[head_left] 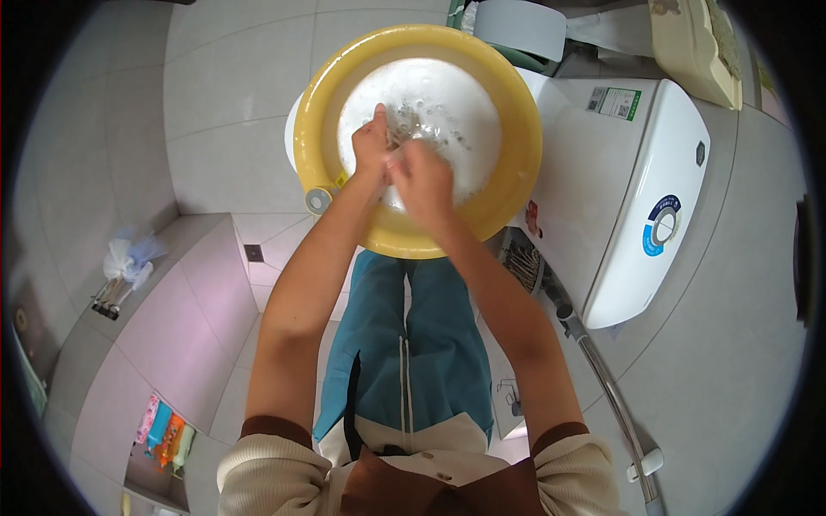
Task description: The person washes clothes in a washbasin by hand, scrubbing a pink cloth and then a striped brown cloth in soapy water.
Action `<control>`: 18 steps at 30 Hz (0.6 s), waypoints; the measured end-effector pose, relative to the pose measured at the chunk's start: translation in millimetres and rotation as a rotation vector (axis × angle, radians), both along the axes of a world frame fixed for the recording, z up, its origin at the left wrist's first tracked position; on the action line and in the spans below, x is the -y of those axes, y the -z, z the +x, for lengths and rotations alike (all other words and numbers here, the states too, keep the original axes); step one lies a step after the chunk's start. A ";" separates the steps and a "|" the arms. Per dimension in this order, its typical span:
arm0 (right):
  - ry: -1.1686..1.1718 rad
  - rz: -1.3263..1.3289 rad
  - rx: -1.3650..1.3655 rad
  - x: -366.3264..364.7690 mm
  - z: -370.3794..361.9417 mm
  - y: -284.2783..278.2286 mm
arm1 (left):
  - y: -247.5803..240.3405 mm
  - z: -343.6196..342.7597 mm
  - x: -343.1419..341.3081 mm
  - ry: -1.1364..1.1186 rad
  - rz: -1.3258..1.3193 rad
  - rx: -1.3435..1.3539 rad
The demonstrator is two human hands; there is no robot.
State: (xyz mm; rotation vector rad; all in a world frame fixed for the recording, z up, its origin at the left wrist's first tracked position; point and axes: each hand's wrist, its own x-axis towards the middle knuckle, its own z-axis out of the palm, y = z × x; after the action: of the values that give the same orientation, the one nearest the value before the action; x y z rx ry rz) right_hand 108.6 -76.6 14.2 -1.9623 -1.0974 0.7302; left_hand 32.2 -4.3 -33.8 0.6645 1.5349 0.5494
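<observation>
Both hands are close together over a yellow plastic basin filled with white, foamy water. My left hand points its thumb up along the foam, its other fingers curled inward and mostly hidden. Beside it, my right hand is closed like a fist and slightly blurred by motion. Between them, at a bubbly gap in the suds, a small greyish-brown patch shows; whether it is cloth or fingers is unclear. A round grey plug sits on the basin's lower left rim.
The basin rests on a white toilet, whose tank extends to the right. A metal pipe runs down the right side. Toilet paper is at the back. Colourful packets fill a niche at lower left, near a tiled ledge.
</observation>
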 end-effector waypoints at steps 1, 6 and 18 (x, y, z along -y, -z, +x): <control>-0.035 0.019 0.068 1.9 -2.3 1.7 | -3.2 5.2 4.3 -0.045 -0.071 0.116; 0.053 -0.279 0.071 -18.1 51.3 24.0 | -44.8 47.4 24.1 -0.074 -0.300 0.304; 0.157 -0.206 0.000 -14.7 21.1 8.9 | -40.3 34.9 13.9 -0.146 -0.382 0.381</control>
State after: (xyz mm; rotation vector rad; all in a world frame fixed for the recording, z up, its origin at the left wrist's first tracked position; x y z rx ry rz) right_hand 129.7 -61.8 5.3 -2.1930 -0.8845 0.7836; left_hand 67.1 -18.2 6.5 0.1421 1.2822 0.4438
